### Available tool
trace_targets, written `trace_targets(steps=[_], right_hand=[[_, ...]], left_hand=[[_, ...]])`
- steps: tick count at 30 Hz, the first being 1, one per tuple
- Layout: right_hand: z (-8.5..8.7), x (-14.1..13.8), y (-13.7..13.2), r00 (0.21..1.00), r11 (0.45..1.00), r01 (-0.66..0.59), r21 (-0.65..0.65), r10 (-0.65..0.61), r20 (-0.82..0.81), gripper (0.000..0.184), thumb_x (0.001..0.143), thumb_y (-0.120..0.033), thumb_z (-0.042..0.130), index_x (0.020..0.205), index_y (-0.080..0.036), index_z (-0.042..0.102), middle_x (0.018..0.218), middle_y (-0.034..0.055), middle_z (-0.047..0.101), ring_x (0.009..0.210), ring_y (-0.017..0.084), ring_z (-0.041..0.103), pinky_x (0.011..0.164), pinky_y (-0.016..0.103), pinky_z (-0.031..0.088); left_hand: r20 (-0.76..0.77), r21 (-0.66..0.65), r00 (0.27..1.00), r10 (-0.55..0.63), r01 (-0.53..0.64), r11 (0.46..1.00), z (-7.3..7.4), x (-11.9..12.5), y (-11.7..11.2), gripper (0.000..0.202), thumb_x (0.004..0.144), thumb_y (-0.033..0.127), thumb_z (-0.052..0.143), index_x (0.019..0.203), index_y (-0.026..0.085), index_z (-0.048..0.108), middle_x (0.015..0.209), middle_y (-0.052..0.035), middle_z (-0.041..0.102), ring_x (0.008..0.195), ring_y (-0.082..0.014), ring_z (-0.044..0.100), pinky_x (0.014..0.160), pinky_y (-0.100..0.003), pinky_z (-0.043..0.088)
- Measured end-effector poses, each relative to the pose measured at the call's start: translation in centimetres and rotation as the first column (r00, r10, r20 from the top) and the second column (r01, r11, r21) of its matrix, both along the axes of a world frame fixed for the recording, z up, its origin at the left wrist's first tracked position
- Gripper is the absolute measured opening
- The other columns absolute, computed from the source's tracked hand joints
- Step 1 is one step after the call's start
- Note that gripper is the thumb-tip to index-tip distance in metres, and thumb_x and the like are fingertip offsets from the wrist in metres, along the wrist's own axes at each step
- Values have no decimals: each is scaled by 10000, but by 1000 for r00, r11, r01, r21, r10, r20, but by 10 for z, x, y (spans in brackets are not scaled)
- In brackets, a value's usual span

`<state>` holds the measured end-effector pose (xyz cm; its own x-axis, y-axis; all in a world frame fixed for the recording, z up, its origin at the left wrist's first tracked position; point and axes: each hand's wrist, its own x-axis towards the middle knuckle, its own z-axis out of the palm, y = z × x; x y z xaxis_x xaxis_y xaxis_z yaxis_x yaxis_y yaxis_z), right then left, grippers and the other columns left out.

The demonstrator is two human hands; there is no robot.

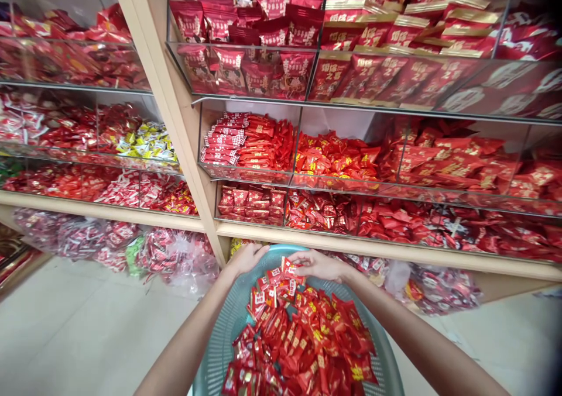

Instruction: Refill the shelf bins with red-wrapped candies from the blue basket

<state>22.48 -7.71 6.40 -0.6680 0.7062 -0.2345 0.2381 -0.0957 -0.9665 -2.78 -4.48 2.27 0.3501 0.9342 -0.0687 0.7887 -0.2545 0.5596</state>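
A teal plastic basket (206, 349) below me holds a heap of small red wrapped candies (294, 337). My left hand (246, 258) is closed on the basket's far left rim, its fingers partly hidden. Over the far side of the basket, my right hand (318, 265) pinches a small red and white candy packet (288, 266) between thumb and fingers. Several similar red and white packets (260, 298) lie in the basket just below that hand.
Ahead, shelves with clear compartments (259, 176) hold many red packets. A pale wooden post (164, 92) divides them. Plastic bags of sweets (175, 255) lie under the bottom board (373, 241), at the back of the tiled floor (79, 326). Yellow packets (151, 144) fill one left compartment.
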Motion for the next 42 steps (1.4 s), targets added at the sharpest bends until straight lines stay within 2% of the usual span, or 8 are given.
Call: trace_targets(steps=[4,10,15,18,29,34,39,42], right_hand=[[-15,3,1,995,997,-69,45,65,82,482,640,-499,734,989,-178,650,979,36,652,911,180,571,873,341,435],[-14,8,4,993,990,22,143,-38,109,394,647,-498,715,842,-174,605,825,0,588,776,145,536,741,295,454],[-12,16,-1,976,990,71,125,-95,198,348,728,-468,639,932,-193,574,837,1,570,626,114,509,548,250,457],[-23,18,-4,931,956,149,253,-222,291,291,756,-389,602,973,-198,575,868,16,566,598,122,518,503,256,455],[-28,24,-20,806,821,113,560,-406,431,295,821,-254,506,1089,-177,602,1077,104,653,1031,255,581,927,395,410],[-47,11,-18,861,824,186,535,-399,315,274,828,-285,512,1068,-184,600,1046,84,657,988,239,594,906,396,431],[-63,0,-16,902,894,346,286,-401,161,347,808,-420,552,1070,-193,567,843,10,637,721,176,598,684,339,501],[-65,2,-20,902,900,358,250,-402,155,411,726,-388,656,1076,-192,568,950,27,644,845,196,604,792,361,491]], left_hand=[[-2,8,1000,-6,6,1000,0,-1,0,576,903,604,289,811,189,679,744,-50,689,690,-183,609,617,-233,339],[19,1,1000,2,-2,1000,-2,-2,1,568,899,605,300,818,193,682,748,-51,694,691,-187,611,636,-239,360],[24,-20,1000,11,-11,1000,-1,-1,0,546,900,594,311,812,196,675,728,-43,687,684,-181,603,624,-237,355],[15,-4,1000,3,-3,1000,-1,-1,0,559,904,592,296,782,190,665,714,-39,674,669,-178,591,610,-234,340],[10,6,1000,3,-3,1000,0,-2,-1,570,901,602,287,758,186,650,706,-38,662,671,-177,582,597,-224,321],[14,-5,1000,4,-3,1000,1,-2,-1,557,904,589,290,774,187,654,722,-42,671,690,-186,595,612,-231,335],[35,-26,999,2,-1,1000,7,0,-3,543,905,579,300,770,188,652,730,-41,672,696,-177,598,632,-230,358],[32,-21,999,-4,5,1000,7,0,-3,540,908,567,299,758,183,648,727,-43,669,692,-174,594,628,-233,355]])
